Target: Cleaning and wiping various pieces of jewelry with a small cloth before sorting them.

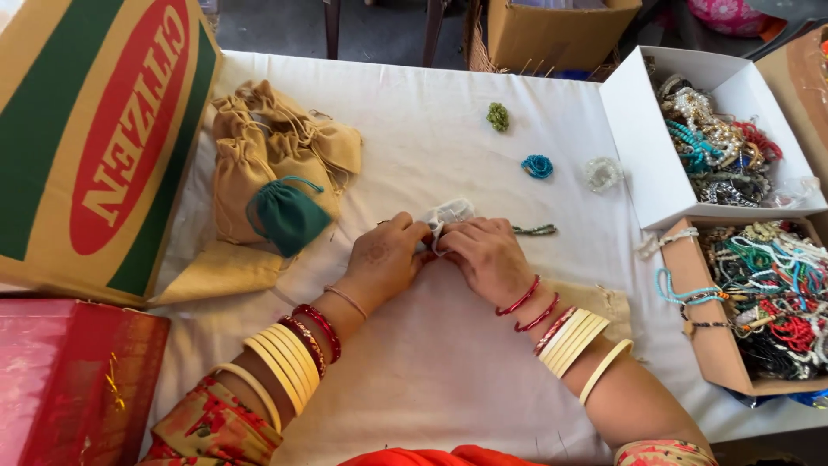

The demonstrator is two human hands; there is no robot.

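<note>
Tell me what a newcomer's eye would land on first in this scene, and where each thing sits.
At the centre of the white cloth-covered table, the left hand and right hand pinch a small white pouch between them. On the right edge, two open boxes brim with tangled bead jewellery. To the left, a pile of tan drawstring pouches carries one green pouch.

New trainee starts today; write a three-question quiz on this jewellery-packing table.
1. True or false: both hands pinch one small white pouch.
2. What colour is the lone pouch lying on the tan pouches? A red, B green, C blue.
3. Which side of the white tablecloth holds the open boxes of beaded jewellery?

Key: 1 true; 2 B; 3 the person's right.
</note>
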